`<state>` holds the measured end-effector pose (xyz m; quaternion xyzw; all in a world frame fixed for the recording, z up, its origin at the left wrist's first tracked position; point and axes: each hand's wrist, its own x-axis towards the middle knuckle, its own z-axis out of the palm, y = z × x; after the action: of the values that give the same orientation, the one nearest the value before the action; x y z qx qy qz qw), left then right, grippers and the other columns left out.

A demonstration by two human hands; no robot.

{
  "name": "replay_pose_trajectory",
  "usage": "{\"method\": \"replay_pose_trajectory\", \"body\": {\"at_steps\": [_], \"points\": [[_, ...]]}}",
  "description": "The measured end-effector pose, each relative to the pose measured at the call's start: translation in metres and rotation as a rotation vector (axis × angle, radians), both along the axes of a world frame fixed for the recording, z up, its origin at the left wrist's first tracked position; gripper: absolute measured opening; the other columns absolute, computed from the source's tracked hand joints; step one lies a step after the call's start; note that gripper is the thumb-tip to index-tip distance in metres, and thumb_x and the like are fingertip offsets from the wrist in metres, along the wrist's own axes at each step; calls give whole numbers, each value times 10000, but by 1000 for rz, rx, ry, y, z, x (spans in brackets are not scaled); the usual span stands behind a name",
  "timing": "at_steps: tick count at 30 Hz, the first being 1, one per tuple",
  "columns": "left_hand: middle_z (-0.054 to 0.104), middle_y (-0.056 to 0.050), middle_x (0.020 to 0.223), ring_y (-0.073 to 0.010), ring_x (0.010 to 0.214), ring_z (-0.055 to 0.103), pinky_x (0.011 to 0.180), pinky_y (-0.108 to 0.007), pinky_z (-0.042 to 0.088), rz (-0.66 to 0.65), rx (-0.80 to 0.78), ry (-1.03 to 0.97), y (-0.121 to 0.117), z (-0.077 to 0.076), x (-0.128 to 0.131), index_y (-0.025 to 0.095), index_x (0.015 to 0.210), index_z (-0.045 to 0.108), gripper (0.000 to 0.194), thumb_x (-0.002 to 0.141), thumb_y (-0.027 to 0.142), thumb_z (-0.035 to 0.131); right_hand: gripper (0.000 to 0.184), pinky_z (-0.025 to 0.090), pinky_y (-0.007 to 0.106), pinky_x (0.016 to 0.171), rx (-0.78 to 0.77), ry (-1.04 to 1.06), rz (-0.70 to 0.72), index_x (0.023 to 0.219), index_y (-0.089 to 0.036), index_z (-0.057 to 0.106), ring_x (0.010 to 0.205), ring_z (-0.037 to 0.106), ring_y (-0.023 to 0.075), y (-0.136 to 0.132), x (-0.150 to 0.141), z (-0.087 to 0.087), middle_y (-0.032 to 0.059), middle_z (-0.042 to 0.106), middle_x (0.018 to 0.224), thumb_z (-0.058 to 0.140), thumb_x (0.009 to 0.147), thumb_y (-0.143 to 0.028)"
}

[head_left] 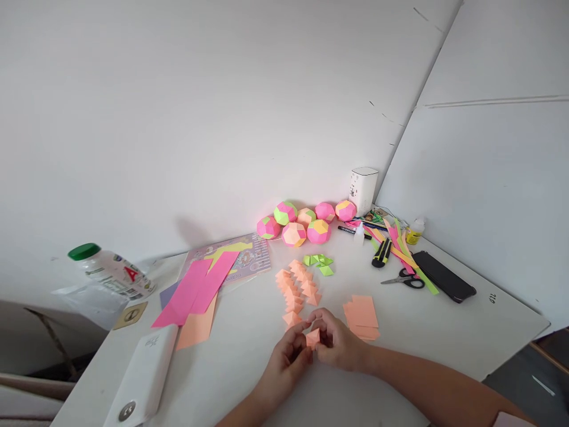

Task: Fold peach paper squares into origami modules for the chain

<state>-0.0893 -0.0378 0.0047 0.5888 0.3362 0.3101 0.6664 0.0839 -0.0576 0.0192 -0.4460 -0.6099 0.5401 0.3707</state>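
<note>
Both my hands meet low in the middle of the white table (466, 332). My left hand (284, 359) and my right hand (340, 344) pinch a small folded orange paper piece (313, 338) between their fingertips. Just beyond them lies a row of several folded orange paper units (297, 287). A small stack of flat orange paper squares (361, 315) sits to the right of my right hand. A few folded green paper units (319, 262) lie farther back.
Several pink, yellow and green paper balls (306, 222) line the wall beside a white box (363, 188). Scissors (403, 279), a utility knife (381, 253), paper strips and a black phone (442, 276) lie right. Pink and orange sheets (195, 293), a white power bank (144, 373) and a green-capped bottle (109, 270) lie left.
</note>
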Motion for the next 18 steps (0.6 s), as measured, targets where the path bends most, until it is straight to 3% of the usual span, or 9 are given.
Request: {"method": "replay_pose_trajectory", "body": {"at_steps": [6, 11, 15, 18], "points": [[361, 71, 626, -89, 535, 381, 505, -216, 284, 95, -124, -64, 3, 7, 1, 217, 1127, 527, 444, 758, 441, 627, 271, 359, 203, 507, 233, -37, -118, 963, -211, 484, 561, 405, 84, 13, 15, 1, -51, 419, 677, 477, 732, -69], [395, 75, 568, -81, 497, 349, 478, -206, 263, 79, -132, -50, 3, 7, 1, 170, 1124, 515, 458, 790, 475, 585, 250, 472, 256, 606, 456, -70, 22, 1005, -208, 599, 757, 546, 130, 13, 13, -3, 69, 524, 1024, 499, 790, -128], [453, 66, 534, -91, 498, 383, 498, -212, 290, 90, -133, -14, 3, 6, 0, 156, 1134, 494, 461, 828, 500, 519, 172, 481, 284, 625, 414, -101, -39, 924, -191, 659, 719, 561, 147, 11, 10, -7, 57, 590, 855, 508, 846, -219], [503, 47, 580, -95, 517, 431, 529, -223, 342, 116, -108, -30, 2, 5, 0, 164, 1045, 533, 370, 845, 474, 505, 186, 468, 274, 555, 271, -58, -101, 876, -167, 667, 591, 537, 125, 13, 11, -5, 29, 570, 746, 517, 843, -272]]}}
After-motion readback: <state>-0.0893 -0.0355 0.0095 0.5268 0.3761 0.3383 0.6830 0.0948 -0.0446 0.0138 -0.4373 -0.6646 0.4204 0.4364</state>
